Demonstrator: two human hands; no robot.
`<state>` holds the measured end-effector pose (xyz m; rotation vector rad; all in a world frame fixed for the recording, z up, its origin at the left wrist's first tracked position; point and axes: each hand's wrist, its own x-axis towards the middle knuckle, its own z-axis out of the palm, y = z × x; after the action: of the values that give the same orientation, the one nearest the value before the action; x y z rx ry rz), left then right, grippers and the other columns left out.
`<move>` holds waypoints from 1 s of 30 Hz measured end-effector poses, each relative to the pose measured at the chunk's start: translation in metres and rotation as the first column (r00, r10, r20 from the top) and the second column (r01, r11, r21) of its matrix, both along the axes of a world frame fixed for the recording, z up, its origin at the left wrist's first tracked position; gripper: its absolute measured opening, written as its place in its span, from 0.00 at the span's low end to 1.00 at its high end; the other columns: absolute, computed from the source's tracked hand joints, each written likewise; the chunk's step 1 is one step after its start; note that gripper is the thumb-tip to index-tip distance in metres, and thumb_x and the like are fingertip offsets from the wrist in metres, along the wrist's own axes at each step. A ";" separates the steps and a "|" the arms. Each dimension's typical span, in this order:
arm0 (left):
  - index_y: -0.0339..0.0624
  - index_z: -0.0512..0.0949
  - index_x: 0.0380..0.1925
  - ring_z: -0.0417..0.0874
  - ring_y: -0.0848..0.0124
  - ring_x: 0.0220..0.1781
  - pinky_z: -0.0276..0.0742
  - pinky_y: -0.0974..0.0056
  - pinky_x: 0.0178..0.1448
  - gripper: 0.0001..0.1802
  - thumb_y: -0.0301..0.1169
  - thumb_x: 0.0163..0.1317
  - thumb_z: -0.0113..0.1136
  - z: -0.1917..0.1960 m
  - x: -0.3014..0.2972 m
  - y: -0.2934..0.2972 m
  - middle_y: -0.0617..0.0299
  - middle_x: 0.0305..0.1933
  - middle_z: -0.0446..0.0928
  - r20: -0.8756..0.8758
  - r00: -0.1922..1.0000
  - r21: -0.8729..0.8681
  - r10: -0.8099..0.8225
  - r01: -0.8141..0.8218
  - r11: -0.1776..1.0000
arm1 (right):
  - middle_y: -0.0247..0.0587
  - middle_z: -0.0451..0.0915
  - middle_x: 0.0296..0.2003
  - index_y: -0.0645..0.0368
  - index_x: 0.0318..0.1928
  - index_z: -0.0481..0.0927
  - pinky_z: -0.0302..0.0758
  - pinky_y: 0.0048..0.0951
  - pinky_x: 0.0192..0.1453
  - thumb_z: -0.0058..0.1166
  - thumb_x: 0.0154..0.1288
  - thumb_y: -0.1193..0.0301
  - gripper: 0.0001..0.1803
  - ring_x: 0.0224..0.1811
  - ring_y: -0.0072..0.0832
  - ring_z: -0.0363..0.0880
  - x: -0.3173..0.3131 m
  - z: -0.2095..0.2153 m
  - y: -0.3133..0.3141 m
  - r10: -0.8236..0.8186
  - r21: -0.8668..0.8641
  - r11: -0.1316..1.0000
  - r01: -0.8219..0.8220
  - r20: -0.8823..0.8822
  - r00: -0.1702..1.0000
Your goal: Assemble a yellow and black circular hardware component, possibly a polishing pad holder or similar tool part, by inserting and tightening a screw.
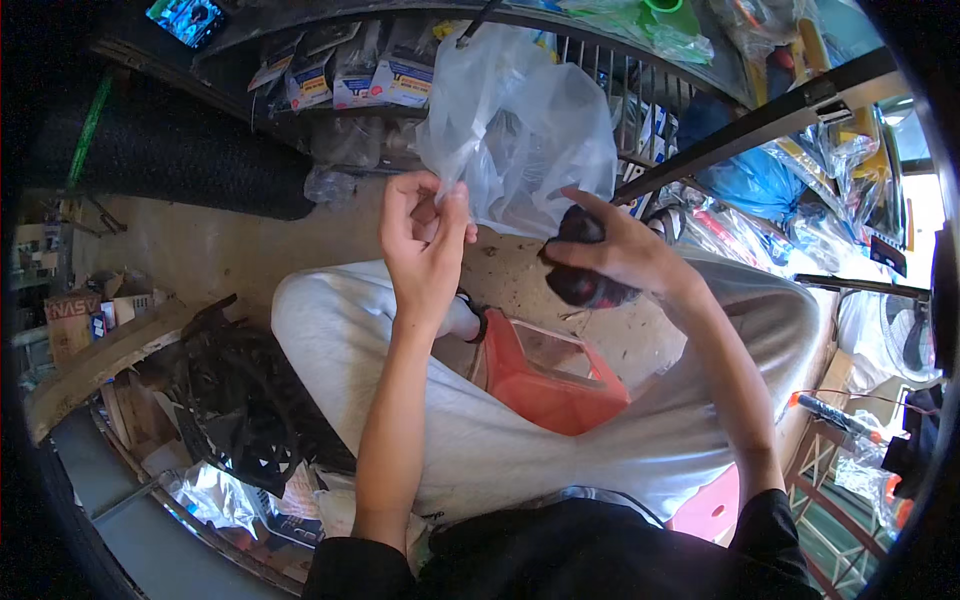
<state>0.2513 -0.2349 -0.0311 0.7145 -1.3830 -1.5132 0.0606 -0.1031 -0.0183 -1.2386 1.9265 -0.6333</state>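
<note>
A large clear plastic bag hangs in front of the shelf, its mouth sagging downward. My left hand is closed, pinching the bag's lower left edge between thumb and fingers. Just right of the bag, my right hand is wrapped round a dark, rounded black object with reddish patches; its exact kind is not clear. The index finger of that hand reaches up close to the bag. The object is held outside the bag, above the floor between my knees.
Below my hands a red plastic stool stands between my legs. Packaged goods hang on the shelf ahead, with a lit phone at upper left. A black roll lies left; a black metal bar slants across the right.
</note>
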 end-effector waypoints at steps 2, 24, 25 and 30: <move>0.39 0.69 0.42 0.73 0.82 0.25 0.69 0.74 0.27 0.10 0.22 0.68 0.61 0.003 0.004 -0.003 0.66 0.31 0.72 0.016 1.000 -0.012 0.005 -0.004 1.000 | 0.55 0.84 0.47 0.68 0.66 0.71 0.75 0.31 0.60 0.68 0.57 0.50 0.44 0.50 0.37 0.84 -0.002 -0.002 -0.003 -0.185 0.083 0.983 0.166 0.353 0.917; 0.39 0.71 0.37 0.69 0.83 0.28 0.64 0.75 0.31 0.13 0.16 0.60 0.67 -0.007 0.006 0.005 0.68 0.32 0.71 0.115 0.985 -0.238 0.125 -0.095 0.967 | 0.49 0.80 0.29 0.61 0.44 0.75 0.68 0.28 0.15 0.46 0.76 0.59 0.16 0.22 0.32 0.74 -0.081 0.023 0.051 -0.278 0.162 0.811 0.563 0.953 0.125; 0.38 0.71 0.37 0.69 0.83 0.29 0.64 0.75 0.32 0.13 0.16 0.60 0.66 -0.004 0.008 0.005 0.68 0.32 0.70 0.109 0.985 -0.252 0.134 -0.103 0.962 | 0.50 0.80 0.29 0.62 0.45 0.75 0.69 0.28 0.15 0.47 0.76 0.59 0.17 0.22 0.32 0.75 -0.078 0.026 0.049 -0.316 0.184 0.807 0.561 0.938 0.147; 0.38 0.70 0.37 0.69 0.82 0.29 0.64 0.75 0.32 0.13 0.17 0.60 0.66 -0.002 0.009 0.005 0.67 0.33 0.70 0.125 0.977 -0.286 0.171 -0.129 0.949 | 0.47 0.82 0.27 0.64 0.42 0.78 0.72 0.25 0.15 0.52 0.73 0.57 0.19 0.18 0.29 0.78 -0.078 0.044 0.053 -0.361 0.188 0.836 0.515 0.897 0.257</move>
<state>0.2606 -0.2299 -0.0333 0.7491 -1.5764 -1.1370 -0.0177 -0.0505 0.0262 -0.1526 1.1771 -1.4249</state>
